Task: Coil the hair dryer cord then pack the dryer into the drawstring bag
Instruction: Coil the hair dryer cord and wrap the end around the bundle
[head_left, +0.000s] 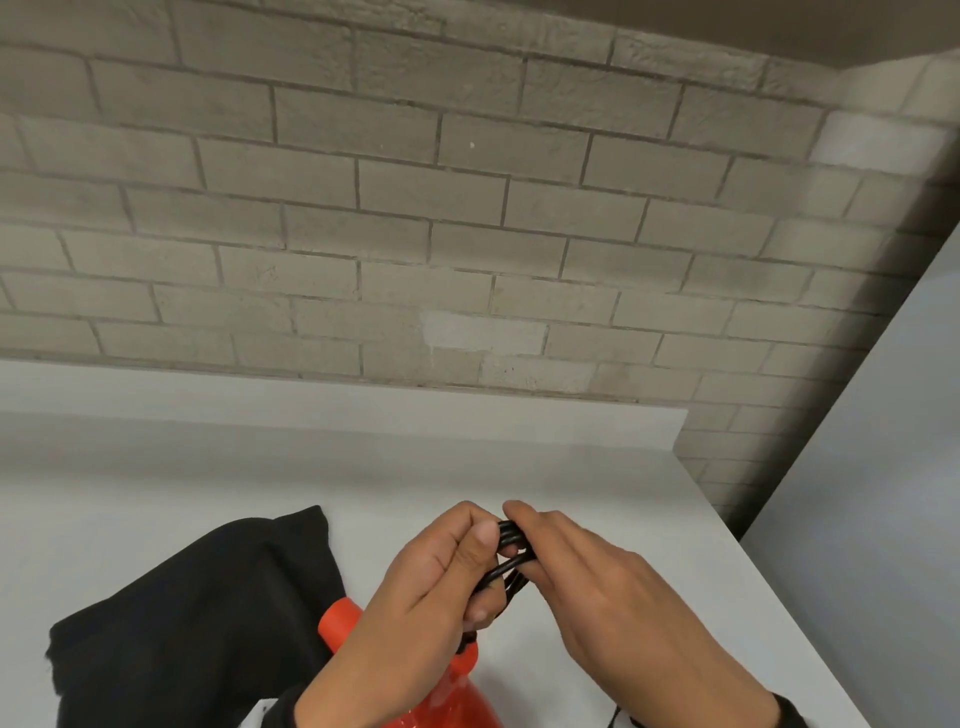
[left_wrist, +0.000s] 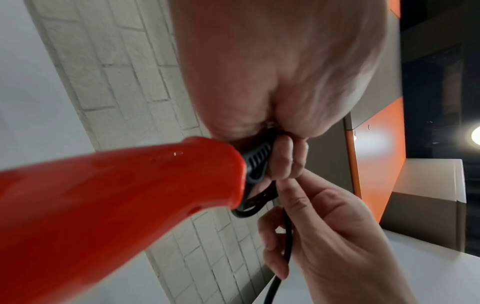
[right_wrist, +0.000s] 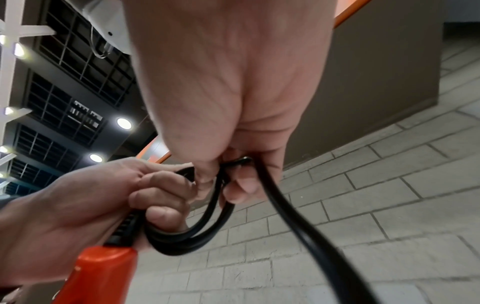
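Note:
Both hands meet above the white table (head_left: 571, 467) over a small bundle of black cord (head_left: 511, 540) loops. My left hand (head_left: 467, 561) grips the loops beside the black strain relief (left_wrist: 255, 162) at the end of the red hair dryer (head_left: 452, 696) handle. My right hand (head_left: 524, 551) pinches the top of the loops, and the loose cord tail (right_wrist: 298, 226) runs out under its fingers (right_wrist: 241, 189) and down out of view. The dryer's body sits low in the head view, mostly hidden by my left forearm. The black drawstring bag (head_left: 197, 613) lies flat to the left, partly under the dryer.
A grey brick wall (head_left: 467, 234) stands behind the table. The table's right edge (head_left: 769, 587) runs diagonally close to my right hand, with a drop to the floor beyond it. A cardboard box (left_wrist: 428, 195) shows in the left wrist view.

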